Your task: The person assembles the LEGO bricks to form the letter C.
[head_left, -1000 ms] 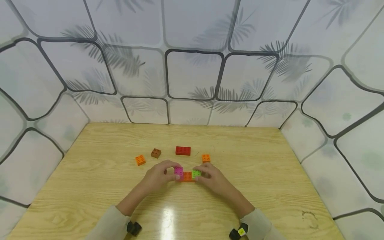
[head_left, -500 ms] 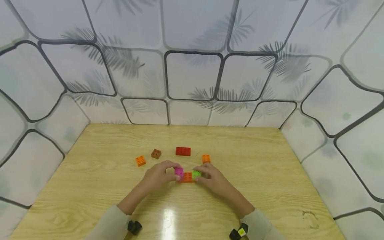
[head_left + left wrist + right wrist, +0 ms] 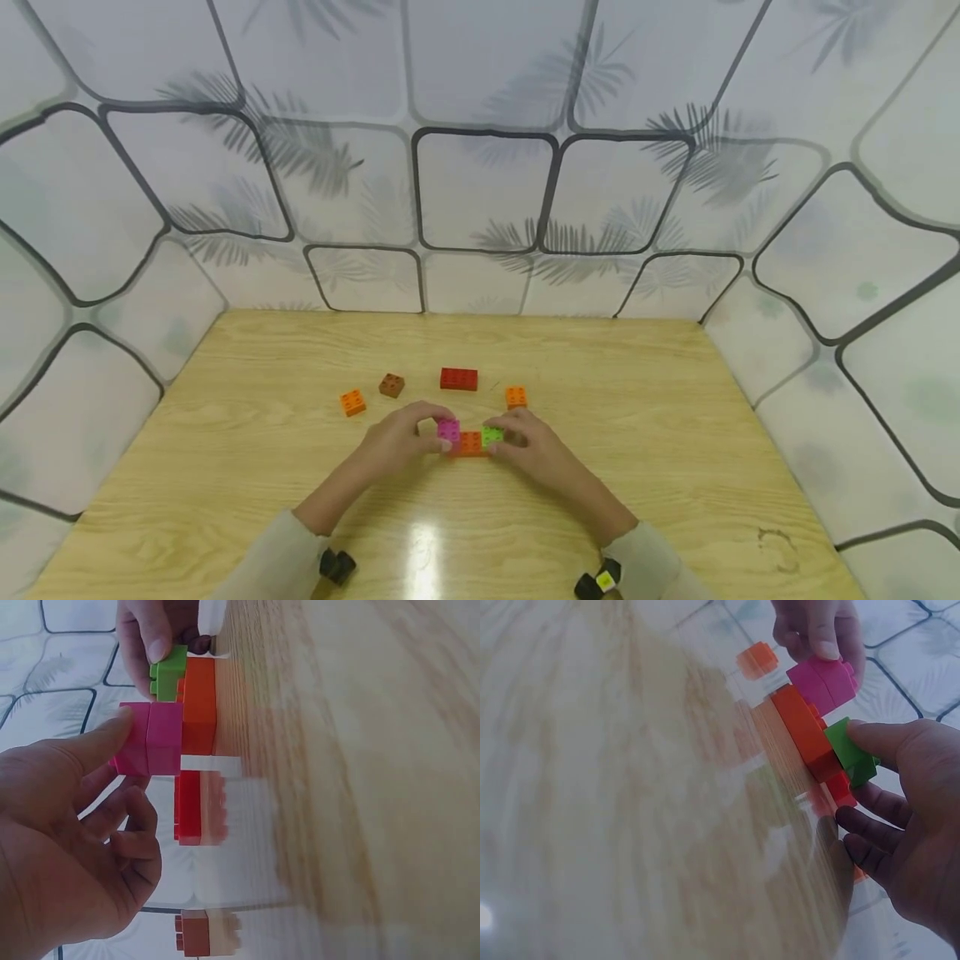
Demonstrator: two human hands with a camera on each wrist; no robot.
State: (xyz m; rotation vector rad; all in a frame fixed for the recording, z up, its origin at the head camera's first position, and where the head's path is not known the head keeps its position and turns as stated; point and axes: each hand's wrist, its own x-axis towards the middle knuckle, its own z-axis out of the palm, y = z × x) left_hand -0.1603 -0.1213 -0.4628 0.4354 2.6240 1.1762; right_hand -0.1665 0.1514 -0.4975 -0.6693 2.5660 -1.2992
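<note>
My left hand [image 3: 396, 440] pinches two stacked pink bricks [image 3: 150, 739] between thumb and fingers. They sit over the left end of a long orange-red brick [image 3: 470, 443], which lies on the table. At its other end my right hand [image 3: 536, 448] pinches a small green brick [image 3: 849, 754] by its sides. The green brick leans slightly against the line of the long brick in the left wrist view. Between pink and green, bare studs of the long brick show in the head view.
Behind the hands lie a dark red brick [image 3: 459, 379], a brown brick [image 3: 392, 385] and two small orange bricks, one at the left [image 3: 352, 402] and one just beyond the right fingers [image 3: 516, 397]. The wooden table [image 3: 645, 375] meets patterned fabric walls at the back and sides.
</note>
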